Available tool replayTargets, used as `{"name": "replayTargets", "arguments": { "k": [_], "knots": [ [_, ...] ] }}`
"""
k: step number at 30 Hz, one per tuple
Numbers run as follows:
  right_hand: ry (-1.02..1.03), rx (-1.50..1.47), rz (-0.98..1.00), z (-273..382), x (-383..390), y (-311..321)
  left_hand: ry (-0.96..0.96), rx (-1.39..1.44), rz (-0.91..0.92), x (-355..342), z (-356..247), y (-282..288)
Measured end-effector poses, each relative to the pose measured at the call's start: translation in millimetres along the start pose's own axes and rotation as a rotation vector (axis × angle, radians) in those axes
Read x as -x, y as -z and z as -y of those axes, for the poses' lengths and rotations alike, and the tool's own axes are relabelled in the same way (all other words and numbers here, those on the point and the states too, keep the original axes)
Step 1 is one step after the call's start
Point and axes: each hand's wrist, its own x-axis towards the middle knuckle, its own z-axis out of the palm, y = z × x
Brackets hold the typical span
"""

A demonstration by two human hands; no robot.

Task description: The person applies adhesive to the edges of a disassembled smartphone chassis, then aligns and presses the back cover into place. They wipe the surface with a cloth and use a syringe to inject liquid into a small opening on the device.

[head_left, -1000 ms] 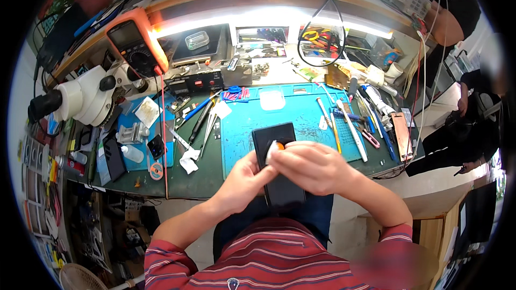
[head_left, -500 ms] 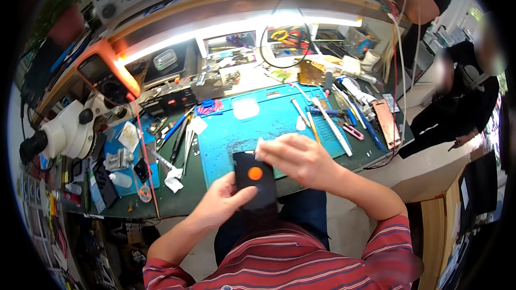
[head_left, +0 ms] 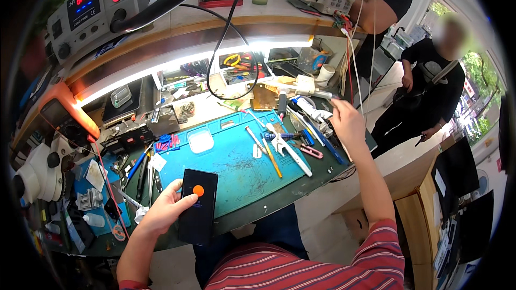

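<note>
My left hand (head_left: 164,209) grips the black phone (head_left: 198,205) by its edge at the worktop's (head_left: 317,167) near edge, orange dot up. My right hand (head_left: 346,123) reaches among tools at the right edge, fingers loosely parted, holding nothing visible. Best to keep the phone flat and steady beside the blue mat (head_left: 231,161) while selecting.
</note>
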Motion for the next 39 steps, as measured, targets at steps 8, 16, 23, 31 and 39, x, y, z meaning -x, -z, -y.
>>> {"name": "replayTargets", "arguments": {
  "k": [8, 16, 23, 31, 39],
  "knots": [
    [-0.151, 0.338, 0.599, -52.9, -106.1, -109.3, -0.011, -0.077, 0.134, -30.2, -5.9, 2.8],
    [0.061, 0.215, 0.318, -57.6, -124.6, -111.7, 0.028, -0.170, 0.221, -33.8, -5.1, 12.2],
    [0.174, 0.194, -0.101, -46.8, -129.5, -75.1, 0.017, -0.186, 0.242, -39.1, -5.1, 15.7],
    [0.601, -0.147, -0.177, -17.7, -74.4, -29.9, -0.102, -0.434, 0.306, -35.7, -18.5, 14.0],
    [-0.193, -1.455, -0.082, 32.1, 27.7, -15.2, -0.210, -0.939, 0.121, -44.5, -26.7, 0.5]
  ]
}}
